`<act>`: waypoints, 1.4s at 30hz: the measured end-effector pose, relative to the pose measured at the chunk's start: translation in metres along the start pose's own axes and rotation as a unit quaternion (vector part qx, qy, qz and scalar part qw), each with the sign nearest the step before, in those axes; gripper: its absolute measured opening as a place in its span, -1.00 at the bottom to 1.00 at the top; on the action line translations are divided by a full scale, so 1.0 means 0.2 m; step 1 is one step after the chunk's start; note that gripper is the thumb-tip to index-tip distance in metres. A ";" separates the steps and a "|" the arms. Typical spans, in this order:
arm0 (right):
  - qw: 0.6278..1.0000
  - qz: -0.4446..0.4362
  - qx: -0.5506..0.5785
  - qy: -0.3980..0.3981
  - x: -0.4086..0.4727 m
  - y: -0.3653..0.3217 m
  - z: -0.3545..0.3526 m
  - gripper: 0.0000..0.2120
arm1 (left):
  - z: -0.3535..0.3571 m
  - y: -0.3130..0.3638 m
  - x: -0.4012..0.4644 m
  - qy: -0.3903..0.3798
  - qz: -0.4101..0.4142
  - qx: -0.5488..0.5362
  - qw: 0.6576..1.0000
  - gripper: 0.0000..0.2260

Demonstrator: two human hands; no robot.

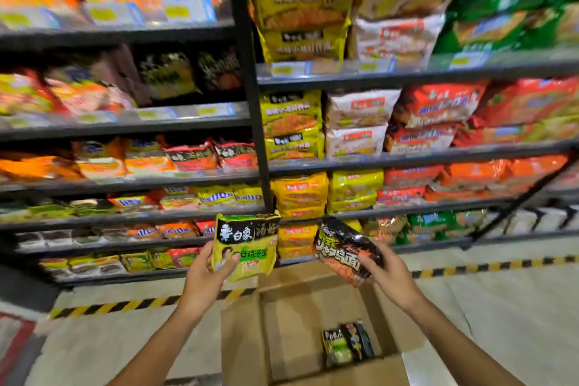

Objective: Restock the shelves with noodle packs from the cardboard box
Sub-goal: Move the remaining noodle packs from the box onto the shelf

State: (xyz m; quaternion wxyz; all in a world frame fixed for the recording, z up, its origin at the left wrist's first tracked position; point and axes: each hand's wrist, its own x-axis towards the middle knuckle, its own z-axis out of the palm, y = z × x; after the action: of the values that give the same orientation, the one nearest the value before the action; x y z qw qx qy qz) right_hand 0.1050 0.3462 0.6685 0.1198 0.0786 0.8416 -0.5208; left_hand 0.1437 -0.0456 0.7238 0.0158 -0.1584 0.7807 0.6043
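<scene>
My left hand [209, 273] grips a yellow-green noodle pack [247, 244] with a black top band, held upright in front of the lower shelves. My right hand [383, 269] grips a black and orange noodle pack [341, 247], tilted to the left. Both packs hang above the open cardboard box [244, 338] on the floor. Two noodle packs [346, 345], one green and one black, lie at the bottom of the box near its right wall. The black metal shelves [407, 160] ahead are filled with noodle packs.
A black upright post [250, 88] divides the left and right shelf bays. Yellow and black hazard tape [125, 305] runs along the floor before the shelves. Price labels line the shelf edges. Pale floor lies to the right of the box.
</scene>
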 end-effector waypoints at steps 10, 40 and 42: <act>0.988 -0.135 -0.022 -0.071 -0.25 -0.62 -0.01 -0.31 | -0.26 0.28 -0.47 0.141 0.055 -0.024 0.988 -0.27; 0.979 -0.191 0.024 -0.064 -0.30 -1.57 0.88 -0.64 | -1.49 0.25 -0.15 0.139 0.136 -0.059 0.979 -0.22; 0.983 -0.177 0.036 -0.042 -0.30 -1.61 0.94 -0.68 | -1.56 0.27 -0.05 0.135 0.129 -0.058 0.981 -0.19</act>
State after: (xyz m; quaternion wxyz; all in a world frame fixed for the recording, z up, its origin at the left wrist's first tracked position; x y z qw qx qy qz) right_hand 0.1023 0.0336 0.8808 0.0583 -0.0893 0.8169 -0.5669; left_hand 0.1903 -0.3277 0.8613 -0.1766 -0.1374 0.7531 0.6187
